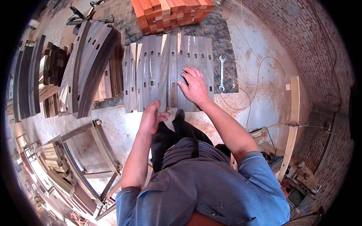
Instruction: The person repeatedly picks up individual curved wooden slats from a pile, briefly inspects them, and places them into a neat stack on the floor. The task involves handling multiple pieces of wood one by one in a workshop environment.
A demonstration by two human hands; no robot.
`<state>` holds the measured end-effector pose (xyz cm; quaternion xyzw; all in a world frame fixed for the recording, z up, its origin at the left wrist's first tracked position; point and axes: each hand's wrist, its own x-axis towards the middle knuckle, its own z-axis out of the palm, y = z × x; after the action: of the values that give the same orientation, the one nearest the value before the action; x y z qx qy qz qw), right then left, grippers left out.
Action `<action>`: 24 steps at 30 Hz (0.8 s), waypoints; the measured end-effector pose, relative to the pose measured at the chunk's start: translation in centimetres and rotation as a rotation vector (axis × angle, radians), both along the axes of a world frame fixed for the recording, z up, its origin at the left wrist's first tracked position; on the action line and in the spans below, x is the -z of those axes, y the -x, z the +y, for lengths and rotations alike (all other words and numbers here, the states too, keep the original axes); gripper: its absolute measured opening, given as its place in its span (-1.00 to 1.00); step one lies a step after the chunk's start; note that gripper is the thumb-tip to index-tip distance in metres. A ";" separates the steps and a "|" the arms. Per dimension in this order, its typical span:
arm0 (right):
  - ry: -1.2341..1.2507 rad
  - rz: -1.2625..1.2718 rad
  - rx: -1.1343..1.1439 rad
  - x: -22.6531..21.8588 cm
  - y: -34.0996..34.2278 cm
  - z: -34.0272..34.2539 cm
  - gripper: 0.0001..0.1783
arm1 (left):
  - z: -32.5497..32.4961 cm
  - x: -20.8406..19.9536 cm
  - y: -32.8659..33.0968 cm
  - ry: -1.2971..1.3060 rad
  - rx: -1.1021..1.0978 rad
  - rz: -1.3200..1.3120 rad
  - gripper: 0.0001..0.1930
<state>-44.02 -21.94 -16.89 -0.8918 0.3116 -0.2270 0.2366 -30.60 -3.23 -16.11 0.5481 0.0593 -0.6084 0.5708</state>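
Observation:
Dark grey-brown wooden slats (144, 81) with small mortise slots lie side by side in a row on the bench. Across the middle of this row, one slat (163, 71) sits slanted, out of line with its neighbours. My right hand (194, 86) rests palm down on the slats right of centre, fingers spread. At the row's near edge, my left hand (151, 117) has its upper digit against the slat ends; the other fingers curl lower down, apart from it. No thing shows between them. A double-ended open wrench (221, 73) lies to the right of the row.
Reddish-orange wood blocks (171, 17) are stacked behind the row. Curved dark slats (88, 67) stand piled on the left, near a clamp (88, 17). A metal frame (105, 147) stands lower left; a tall wooden board (292, 124) rises at right, before a brick wall (298, 34).

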 end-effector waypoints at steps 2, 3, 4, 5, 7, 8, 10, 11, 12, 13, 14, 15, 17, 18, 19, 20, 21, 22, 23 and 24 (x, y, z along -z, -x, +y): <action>0.001 0.002 -0.004 0.0 0.0 -0.1 -0.64 | -0.9 -0.9 -0.7 -0.031 0.113 0.005 -0.61; 0.002 0.002 -0.007 -0.1 0.0 -0.1 -0.64 | -1.5 -0.9 -0.9 -0.071 0.190 -0.081 -0.62; 0.008 0.000 -0.008 0.0 0.0 -0.1 -0.65 | -2.2 -0.8 -0.9 -0.110 0.265 -0.166 -0.62; 0.015 -0.005 -0.010 0.0 0.0 -0.2 -0.65 | -2.7 -0.9 -0.9 -0.148 0.339 -0.255 -0.62; 0.031 -0.008 -0.007 -0.1 0.0 -0.3 -0.66 | -3.2 -1.1 -0.6 -0.081 0.238 -0.265 -0.73; 0.036 -0.012 -0.003 -0.2 -0.2 -0.2 -0.66 | -3.2 -1.5 -0.6 -0.064 0.179 -0.259 -0.74; 0.057 -0.007 -0.003 -0.1 -0.1 -0.1 -0.66 | -2.6 -2.0 -0.5 0.005 0.107 -0.267 -0.78; 0.071 -0.006 -0.012 0.3 0.0 0.0 -0.66 | -1.6 -2.2 -0.5 0.051 0.088 -0.289 -0.80; 0.082 -0.020 -0.033 0.2 -0.4 0.0 -0.65 | -0.5 -3.2 -0.5 0.036 0.108 -0.302 -0.81; 0.071 -0.021 -0.025 -0.1 -0.6 0.0 -0.65 | 0.6 -4.4 -0.9 0.018 0.117 -0.329 -0.80; 0.051 -0.031 -0.021 -0.6 -0.5 0.3 -0.65 | 1.8 -6.5 -1.4 0.067 0.072 -0.320 -0.77; 0.052 -0.020 -0.011 -1.2 -0.6 0.5 -0.65 | 2.9 -8.8 -2.0 0.117 0.026 -0.317 -0.74; 0.050 -0.020 -0.002 -1.0 -0.5 0.7 -0.65 | 5.2 -12.4 -4.9 0.081 0.016 -0.420 -0.65; 0.017 -0.034 -0.009 -0.6 -0.4 0.6 -0.66 | 6.4 -14.4 -6.7 0.052 0.011 -0.610 -0.62; 0.020 -0.024 -0.014 -0.5 -0.4 0.7 -0.67 | 7.4 -16.5 -8.6 0.022 0.011 -0.791 -0.59; 0.027 -0.006 -0.009 -0.7 -0.5 0.8 -0.67 | 8.5 -17.8 -10.9 -0.086 -0.023 -1.076 -0.59; 0.029 0.002 -0.007 -0.5 -0.4 0.7 -0.67 | 8.8 -19.3 -12.9 -0.177 -0.042 -1.285 -0.58; 0.027 0.011 -0.006 -0.4 -0.4 0.5 -0.67 | 9.1 -21.0 -14.8 -0.308 -0.072 -1.488 -0.58; 0.029 0.026 0.002 -0.2 -0.3 0.4 -0.67 | 8.7 -22.7 -16.6 -0.420 -0.091 -1.614 -0.58; 0.030 0.013 0.006 -0.5 -0.3 0.5 -0.68 | 8.3 -23.8 -18.4 -0.492 -0.091 -1.685 -0.59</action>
<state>-43.68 -21.45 -16.37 -0.8958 0.3125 -0.2263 0.2207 -12.21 5.02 7.72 0.9195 -0.2307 0.0518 0.3142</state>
